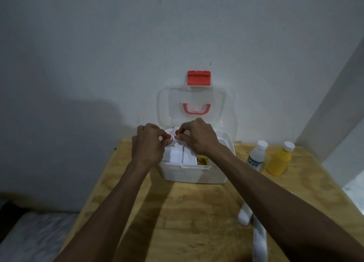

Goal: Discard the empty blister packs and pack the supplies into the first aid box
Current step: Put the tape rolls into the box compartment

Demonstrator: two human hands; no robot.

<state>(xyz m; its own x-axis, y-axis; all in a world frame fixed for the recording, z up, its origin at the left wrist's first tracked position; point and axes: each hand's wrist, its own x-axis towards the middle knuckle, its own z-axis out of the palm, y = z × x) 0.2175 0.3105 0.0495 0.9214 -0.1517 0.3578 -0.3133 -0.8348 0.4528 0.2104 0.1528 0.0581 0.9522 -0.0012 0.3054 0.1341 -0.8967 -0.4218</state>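
The white first aid box [194,176] stands open at the back of the wooden table, its clear lid [226,106] leaning on the wall. Both hands hover over the box's white inner tray [178,155]. My left hand [147,145] pinches a small white item with a red top [169,137]. Just beside it, my right hand [199,137] pinches a second small red-topped item [176,132]. A yellow-orange packet [202,160] lies inside the box at the front right. A white bottle [257,156] and a yellow bottle [279,160] stand to the right of the box.
Two white strip-like packs [245,213] [260,240] lie on the table [187,212] at the lower right, partly under my right forearm. The lid carries a red latch [199,77] and a pink handle [196,108]. The wall is right behind the box. A mattress [33,236] lies below the table's left edge.
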